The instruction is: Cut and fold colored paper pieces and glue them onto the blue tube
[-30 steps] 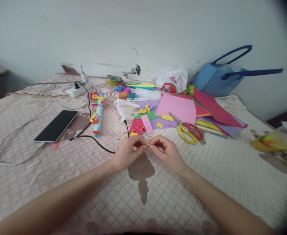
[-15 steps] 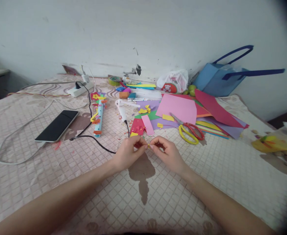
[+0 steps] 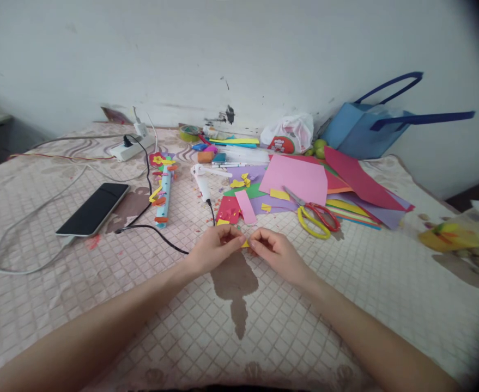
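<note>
A small yellow paper piece [image 3: 245, 244] shows between my two hands, low over the tablecloth. My left hand [image 3: 214, 247] pinches it between thumb and forefinger. On its other side, my right hand [image 3: 278, 253] is closed in a pinch at the piece's right edge. Fingertips hide most of its shape. Just beyond the hands lie a red sheet with scraps [image 3: 229, 209] and a pink paper strip [image 3: 246, 207]. A white glue gun [image 3: 202, 185] rests behind my left hand, and scissors [image 3: 313, 220] with yellow and red handles lie beyond my right hand.
A decorated light-blue strip [image 3: 163, 196] and a phone [image 3: 94, 209] on a cable lie left, near a power strip [image 3: 133, 148]. Coloured sheets [image 3: 296, 177] spread at back right, before a blue bag [image 3: 364, 130]. A black cord [image 3: 165, 238] runs toward my left hand.
My fingertips have parted slightly, and more of the yellow piece shows between them. The things on the table have stayed in place; the view has shifted a little.
</note>
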`<state>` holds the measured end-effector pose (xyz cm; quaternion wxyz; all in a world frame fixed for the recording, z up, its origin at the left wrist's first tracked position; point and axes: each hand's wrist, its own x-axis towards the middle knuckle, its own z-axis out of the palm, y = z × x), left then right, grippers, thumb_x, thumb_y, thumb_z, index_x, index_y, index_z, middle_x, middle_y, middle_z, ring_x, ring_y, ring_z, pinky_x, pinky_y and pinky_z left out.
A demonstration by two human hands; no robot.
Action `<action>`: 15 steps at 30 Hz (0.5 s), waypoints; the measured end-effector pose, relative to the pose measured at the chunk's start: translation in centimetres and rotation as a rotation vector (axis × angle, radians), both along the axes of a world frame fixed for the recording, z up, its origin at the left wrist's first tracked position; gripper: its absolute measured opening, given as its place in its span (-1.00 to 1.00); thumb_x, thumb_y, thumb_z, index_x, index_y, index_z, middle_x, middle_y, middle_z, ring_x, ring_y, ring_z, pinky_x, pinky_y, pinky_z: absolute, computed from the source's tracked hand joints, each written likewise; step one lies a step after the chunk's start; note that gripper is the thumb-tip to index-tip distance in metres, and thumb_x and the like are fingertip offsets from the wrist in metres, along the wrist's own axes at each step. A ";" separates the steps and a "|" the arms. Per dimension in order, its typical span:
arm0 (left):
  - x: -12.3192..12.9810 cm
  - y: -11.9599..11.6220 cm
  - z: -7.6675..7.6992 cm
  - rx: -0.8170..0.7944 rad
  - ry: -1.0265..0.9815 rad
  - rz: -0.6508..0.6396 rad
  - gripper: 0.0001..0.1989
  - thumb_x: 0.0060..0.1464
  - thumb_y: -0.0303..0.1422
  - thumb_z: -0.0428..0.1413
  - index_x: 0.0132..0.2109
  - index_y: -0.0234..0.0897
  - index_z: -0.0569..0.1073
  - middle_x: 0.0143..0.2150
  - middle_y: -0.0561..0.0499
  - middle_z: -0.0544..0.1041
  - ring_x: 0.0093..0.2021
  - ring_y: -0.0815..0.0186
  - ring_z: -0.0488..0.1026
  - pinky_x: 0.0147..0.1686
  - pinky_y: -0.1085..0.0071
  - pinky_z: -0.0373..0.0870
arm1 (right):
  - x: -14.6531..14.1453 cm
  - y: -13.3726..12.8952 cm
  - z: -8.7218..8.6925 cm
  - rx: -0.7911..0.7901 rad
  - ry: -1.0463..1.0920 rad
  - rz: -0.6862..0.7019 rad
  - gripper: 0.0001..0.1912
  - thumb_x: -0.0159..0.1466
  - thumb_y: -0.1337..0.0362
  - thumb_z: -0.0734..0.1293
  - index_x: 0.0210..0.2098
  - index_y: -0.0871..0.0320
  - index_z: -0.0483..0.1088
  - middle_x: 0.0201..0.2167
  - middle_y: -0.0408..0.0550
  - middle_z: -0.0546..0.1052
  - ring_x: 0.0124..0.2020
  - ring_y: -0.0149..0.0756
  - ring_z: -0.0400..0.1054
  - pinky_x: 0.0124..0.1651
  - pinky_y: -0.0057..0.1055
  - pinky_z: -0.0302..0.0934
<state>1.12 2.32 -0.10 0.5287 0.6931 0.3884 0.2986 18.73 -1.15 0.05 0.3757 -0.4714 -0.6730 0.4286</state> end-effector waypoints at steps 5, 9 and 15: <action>-0.2 0.1 0.0 0.035 0.040 -0.013 -0.76 0.04 -0.24 0.04 -0.40 -0.35 0.41 -0.52 0.06 0.39 -0.51 0.44 0.30 -0.55 0.55 0.23 | -0.2 -0.1 0.1 -0.053 0.016 0.037 -0.79 0.25 0.18 0.19 -0.44 0.15 0.29 -0.51 -0.16 0.33 -0.44 -0.40 0.24 -0.37 -0.45 0.18; -0.3 0.0 0.0 0.080 0.085 -0.014 -0.75 0.05 -0.23 0.02 -0.42 -0.34 0.41 -0.54 0.07 0.37 -0.51 0.44 0.29 -0.56 0.55 0.22 | -0.2 0.0 0.2 -0.130 0.070 0.038 -0.72 0.28 0.12 0.14 -0.42 0.15 0.31 -0.51 -0.14 0.36 -0.45 -0.39 0.29 -0.36 -0.44 0.21; -0.1 0.0 -0.2 -0.028 0.029 -0.010 -0.71 0.04 -0.17 0.04 -0.43 -0.34 0.40 -0.54 0.08 0.38 -0.52 0.45 0.30 -0.53 0.54 0.24 | -0.2 -0.1 0.0 -0.102 0.063 0.030 -0.80 0.23 0.18 0.22 -0.46 0.15 0.26 -0.54 -0.19 0.29 -0.50 -0.43 0.20 -0.41 -0.47 0.16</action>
